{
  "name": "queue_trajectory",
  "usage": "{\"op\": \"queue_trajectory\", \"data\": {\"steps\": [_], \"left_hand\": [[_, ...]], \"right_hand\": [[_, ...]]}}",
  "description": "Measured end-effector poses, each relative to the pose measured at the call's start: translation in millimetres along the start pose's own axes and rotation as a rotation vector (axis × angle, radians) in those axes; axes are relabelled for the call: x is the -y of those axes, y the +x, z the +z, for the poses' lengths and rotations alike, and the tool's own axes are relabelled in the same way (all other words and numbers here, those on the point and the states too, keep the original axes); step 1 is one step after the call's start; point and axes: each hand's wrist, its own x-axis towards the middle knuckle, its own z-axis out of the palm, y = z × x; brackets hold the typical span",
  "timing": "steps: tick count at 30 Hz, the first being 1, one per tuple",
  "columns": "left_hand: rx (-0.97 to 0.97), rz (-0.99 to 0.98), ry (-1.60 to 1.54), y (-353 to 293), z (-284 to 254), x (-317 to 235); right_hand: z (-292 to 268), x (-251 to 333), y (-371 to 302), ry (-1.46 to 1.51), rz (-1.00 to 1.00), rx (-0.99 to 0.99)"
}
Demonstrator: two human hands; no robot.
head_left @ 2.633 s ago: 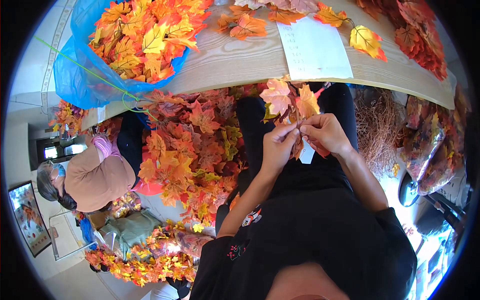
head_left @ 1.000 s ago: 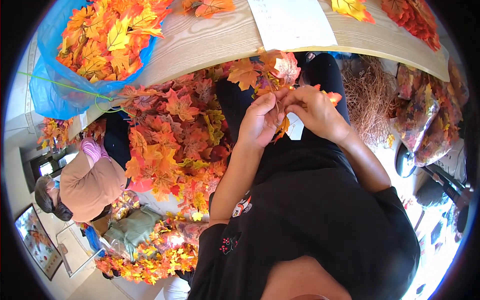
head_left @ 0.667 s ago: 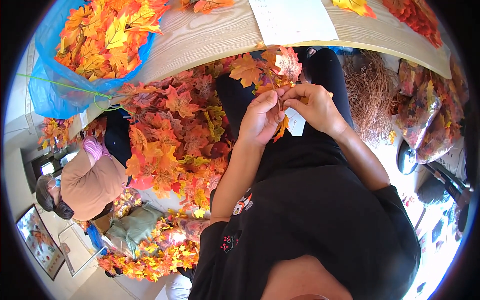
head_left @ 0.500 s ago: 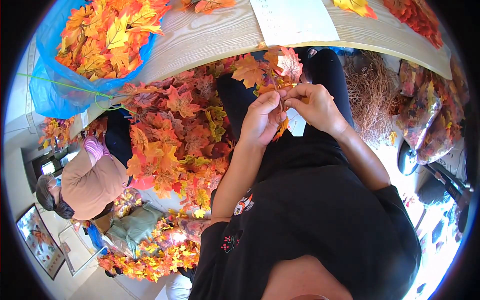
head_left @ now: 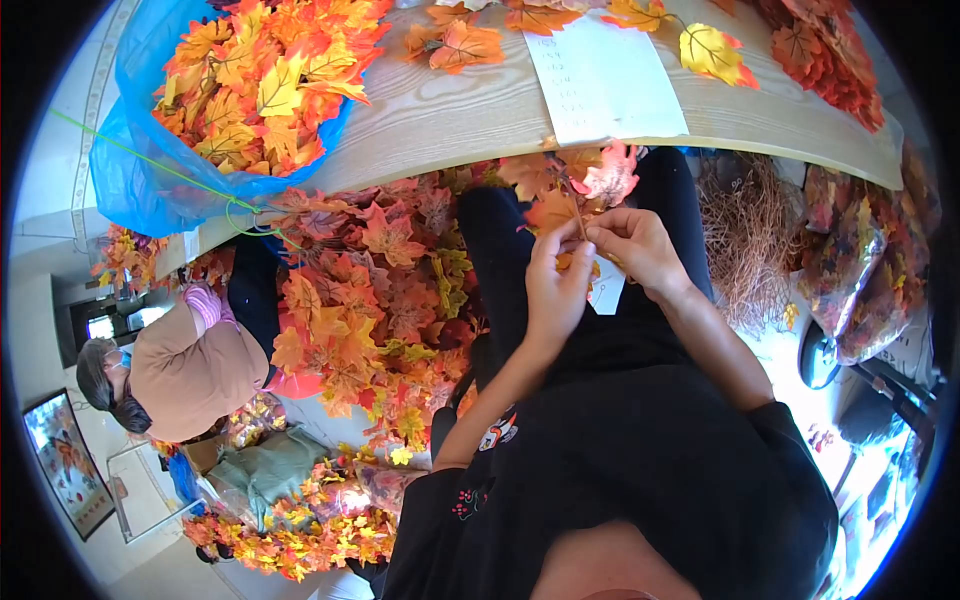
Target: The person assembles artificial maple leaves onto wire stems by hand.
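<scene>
Over my lap, both hands hold an artificial maple leaf garland (head_left: 611,177) by its thin brown stem. The fingers of my left hand (head_left: 557,285) are closed around the stem, with a little orange leaf showing beneath them. Thumb and forefinger of my right hand (head_left: 645,252) pinch the same stem just to the right. Orange and pale pink leaves stick up past the fingertips toward the table edge. A dense bunch of red and orange artificial leaves (head_left: 385,270) hangs to the left of my legs.
A blue plastic bag (head_left: 130,175) full of leaves sits on the wooden table's (head_left: 440,115) left part. Written paper (head_left: 610,95) lies mid-table. Brown wiry stems (head_left: 745,240) hang at right, beside bagged leaves (head_left: 850,270). A co-worker (head_left: 195,375) sits at left.
The view has shifted, showing more of the tabletop. My hands keep their grip on the stem, and the left hand has turned slightly, its fingers pointing more upward.
</scene>
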Motion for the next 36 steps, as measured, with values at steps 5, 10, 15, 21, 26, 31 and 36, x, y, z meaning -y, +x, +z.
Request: {"op": "queue_trajectory", "data": {"steps": [5,10,15,21,26,31,36], "left_hand": [[-0.074,0.528,0.637,1.4,-15.7,-9.3],[0.059,0.012,0.239,0.4,-34.9,-22.1],[0.156,-0.545,-0.473,7.9,-50.0,-20.8],[0.045,-0.445,-0.379,3.9,-41.6,-7.9],[0.082,-0.351,-0.275,0.5,-38.2,-4.4],[0.075,-0.360,-0.227,-2.3,-45.0,-7.0],[0.077,-0.338,-0.191,-0.2,-43.5,-0.1]], "right_hand": [[-1.4,2.5,9.2,-0.288,-0.240,-0.110],[8.5,17.0,8.5,-0.508,-0.292,-0.134],[22.0,49.7,13.6,-1.107,-0.552,-0.047],[49.7,143.2,100.6,-0.886,-1.033,-0.264],[77.0,146.8,171.3,-0.973,-0.932,-0.286],[84.9,148.6,181.0,-0.965,-0.891,-0.371],[85.6,147.5,190.2,-1.044,-0.916,-0.311]]}}
